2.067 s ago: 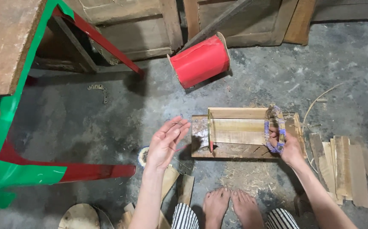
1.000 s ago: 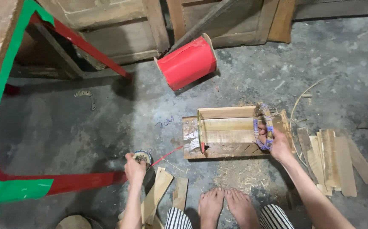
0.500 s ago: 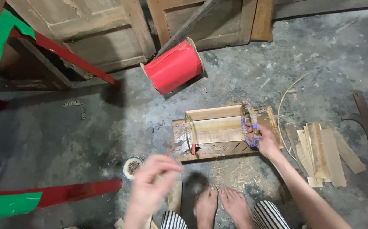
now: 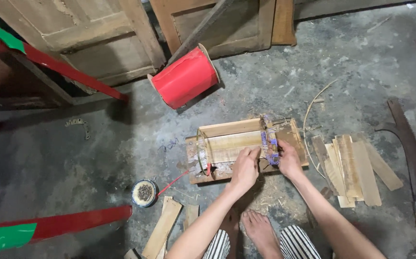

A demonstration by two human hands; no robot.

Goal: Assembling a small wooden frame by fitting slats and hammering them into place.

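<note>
A small open wooden box frame (image 4: 232, 144) lies on the concrete floor in front of my bare feet. Purple cord (image 4: 269, 146) is wrapped around its right end. My right hand (image 4: 288, 160) grips that right end at the cord. My left hand (image 4: 245, 168) rests on the frame's near edge just left of the cord, fingers curled on the wood; whether it pinches something small I cannot tell. A thin red strip (image 4: 174, 181) trails from the frame's left end.
A big spool of red tape (image 4: 185, 76) lies behind the frame. A small round tin of nails (image 4: 144, 193) sits at the left. Cut wooden slats (image 4: 351, 168) are piled right, a saw (image 4: 411, 158) beyond them. Wooden doors and red-green bars stand behind and left.
My left hand went down to the round tin, then came back up to the frame's near edge. My right hand stayed on the corded end. The view shifted.
</note>
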